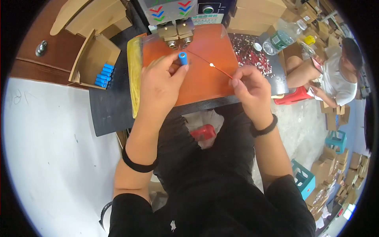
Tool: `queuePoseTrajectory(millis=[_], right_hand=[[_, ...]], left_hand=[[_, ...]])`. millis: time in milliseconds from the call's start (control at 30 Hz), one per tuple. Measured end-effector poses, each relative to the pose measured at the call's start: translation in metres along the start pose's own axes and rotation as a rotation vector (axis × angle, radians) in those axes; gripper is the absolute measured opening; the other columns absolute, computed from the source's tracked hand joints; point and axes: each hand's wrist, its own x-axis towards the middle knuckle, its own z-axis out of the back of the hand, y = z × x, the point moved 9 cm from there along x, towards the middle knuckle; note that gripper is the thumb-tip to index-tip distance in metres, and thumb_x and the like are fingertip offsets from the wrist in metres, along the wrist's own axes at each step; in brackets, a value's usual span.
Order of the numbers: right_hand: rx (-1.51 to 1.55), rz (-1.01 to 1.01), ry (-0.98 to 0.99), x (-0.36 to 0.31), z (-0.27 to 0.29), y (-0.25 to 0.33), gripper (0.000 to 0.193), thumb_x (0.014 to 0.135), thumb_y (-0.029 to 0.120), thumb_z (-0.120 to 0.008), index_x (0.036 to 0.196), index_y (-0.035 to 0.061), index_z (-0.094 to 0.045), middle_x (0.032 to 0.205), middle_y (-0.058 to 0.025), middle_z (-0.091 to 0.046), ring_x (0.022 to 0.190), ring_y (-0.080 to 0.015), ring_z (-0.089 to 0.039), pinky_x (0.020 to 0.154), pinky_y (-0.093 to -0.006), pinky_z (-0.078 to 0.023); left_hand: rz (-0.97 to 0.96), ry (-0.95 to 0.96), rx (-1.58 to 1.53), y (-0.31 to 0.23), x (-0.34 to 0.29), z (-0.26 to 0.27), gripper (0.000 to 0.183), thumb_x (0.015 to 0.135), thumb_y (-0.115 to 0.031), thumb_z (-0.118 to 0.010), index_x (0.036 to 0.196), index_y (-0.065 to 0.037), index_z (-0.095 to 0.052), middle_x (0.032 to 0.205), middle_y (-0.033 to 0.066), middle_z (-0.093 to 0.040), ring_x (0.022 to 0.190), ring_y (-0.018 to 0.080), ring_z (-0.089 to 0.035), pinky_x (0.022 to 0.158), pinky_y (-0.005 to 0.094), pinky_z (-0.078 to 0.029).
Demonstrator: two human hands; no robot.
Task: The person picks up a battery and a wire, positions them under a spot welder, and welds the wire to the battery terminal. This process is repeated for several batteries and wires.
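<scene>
Between the thumb and fingers of my left hand (161, 81) is a blue cylindrical battery cell (182, 59), its round end facing up. It sits just below the two metal electrode heads (178, 36) of a bench machine, likely a spot welder. My right hand (252, 87) pinches a thin red wire lead (223, 72) with a small white connector (212, 64) partway along. The lead runs up and left toward the electrodes; whether its far end touches the cell I cannot tell. Both hands are over an orange-brown work mat (205, 85).
Several blue cells stand in an open cardboard box (81, 65) at left. A yellow-wrapped bundle (134, 75) edges the mat. A pile of red leads with white connectors (254, 59) and a plastic bottle (282, 39) lie at right. Beyond, a person in white (341, 79) sits near stacked boxes.
</scene>
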Motion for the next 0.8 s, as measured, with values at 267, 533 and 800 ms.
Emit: queuePoseTrajectory(millis=[267, 533, 800], right_hand=[[0.034, 0.25, -0.053, 0.0, -0.001, 0.003, 0.013, 0.08, -0.005, -0.065, 0.088, 0.0011, -0.057, 0.083, -0.0021, -0.058, 0.071, -0.008, -0.053, 0.061, -0.0221, -0.043], [-0.195, 0.456, 0.067, -0.003, -0.01, 0.016, 0.009, 0.084, -0.005, -0.06, 0.09, -0.0009, -0.055, 0.081, -0.0086, -0.058, 0.076, -0.019, -0.054, 0.068, -0.0296, -0.045], [-0.256, 0.447, 0.063, -0.002, -0.011, 0.018, 0.009, 0.084, -0.006, -0.061, 0.09, -0.0014, -0.054, 0.084, -0.0085, -0.058, 0.076, -0.0171, -0.054, 0.069, -0.0277, -0.045]], left_hand=[[-0.042, -0.067, 0.025, -0.004, 0.0, 0.007, 0.031, 0.083, -0.013, -0.073, 0.111, 0.0, -0.069, 0.071, 0.0022, -0.05, 0.063, 0.0104, -0.047, 0.058, 0.0273, -0.041], [-0.05, -0.109, 0.035, -0.008, -0.002, 0.01, 0.024, 0.079, -0.011, -0.074, 0.098, 0.002, -0.07, 0.08, 0.014, -0.066, 0.07, 0.0276, -0.062, 0.065, 0.0375, -0.05], [-0.008, -0.073, 0.038, -0.003, -0.001, 0.006, 0.036, 0.084, -0.019, -0.073, 0.112, 0.002, -0.068, 0.073, 0.0022, -0.056, 0.066, 0.0101, -0.05, 0.062, 0.0265, -0.043]])
